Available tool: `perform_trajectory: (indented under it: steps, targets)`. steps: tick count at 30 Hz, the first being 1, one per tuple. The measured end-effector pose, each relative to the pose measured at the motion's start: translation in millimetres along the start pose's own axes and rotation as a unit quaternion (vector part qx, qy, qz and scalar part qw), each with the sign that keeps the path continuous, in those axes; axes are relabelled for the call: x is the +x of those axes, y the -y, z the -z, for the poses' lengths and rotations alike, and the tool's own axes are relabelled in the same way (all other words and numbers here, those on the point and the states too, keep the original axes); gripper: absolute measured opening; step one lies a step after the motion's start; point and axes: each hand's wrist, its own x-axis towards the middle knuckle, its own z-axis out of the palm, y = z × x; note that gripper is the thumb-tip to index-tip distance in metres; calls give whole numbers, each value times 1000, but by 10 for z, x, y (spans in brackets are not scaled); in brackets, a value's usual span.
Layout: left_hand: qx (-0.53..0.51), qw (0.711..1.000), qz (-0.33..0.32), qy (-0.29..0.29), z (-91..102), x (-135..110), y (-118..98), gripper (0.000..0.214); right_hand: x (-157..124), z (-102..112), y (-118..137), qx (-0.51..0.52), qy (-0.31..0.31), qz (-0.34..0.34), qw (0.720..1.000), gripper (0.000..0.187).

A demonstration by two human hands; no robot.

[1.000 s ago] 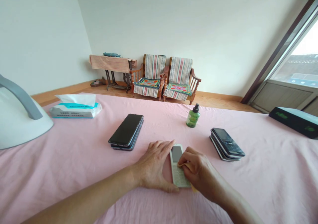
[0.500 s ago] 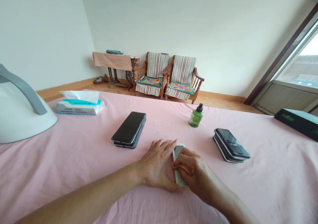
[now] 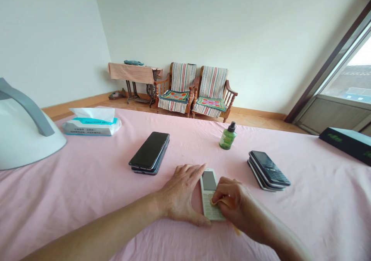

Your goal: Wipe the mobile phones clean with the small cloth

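Observation:
A white keypad phone (image 3: 209, 191) lies flat on the pink cloth (image 3: 87, 183) in front of me. My left hand (image 3: 181, 193) rests beside its left edge, fingers together and pressed against it, thumb at the phone's near corner. My right hand (image 3: 234, 203) is closed in a pinch on a small yellowish cloth (image 3: 222, 202) and presses it onto the keypad. The phone's lower right part is hidden under that hand.
A stack of black smartphones (image 3: 150, 153) lies to the left, a stack of dark keypad phones (image 3: 269, 170) to the right. A green spray bottle (image 3: 227, 136) stands behind. A tissue pack (image 3: 92, 122), a white domed object (image 3: 26, 133) and a dark box (image 3: 346, 143) sit near the edges.
My right hand has slid back toward me along the phone, uncovering its screen and upper keypad. The left hand has stayed in place.

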Motion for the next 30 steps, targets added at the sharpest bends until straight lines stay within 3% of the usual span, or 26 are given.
perform_trajectory:
  steps: [9, 14, 19, 25, 30]
  targets:
    - [-9, 1000, 10, 10, 39, 17, -43, 115, 19, -15, 29, -4, 0, 23, 1000, 27]
    - [-5, 1000, 11, 18, 41, 16, -40, 116, 17, -1, 33, -27, 5, -2, 1000, 27]
    - [2, 1000, -2, -2, 11, 19, -10, 114, 39, -70, 87, -19, -4, 31, 999, 26]
    - [-6, 1000, 2, 4, 1, 18, -4, 115, -5, -56, 52, -21, -3, -9, 1000, 29]
    - [-4, 1000, -4, -10, -9, 20, -4, 114, 17, -106, 94, 3, 0, 33, 999, 28]
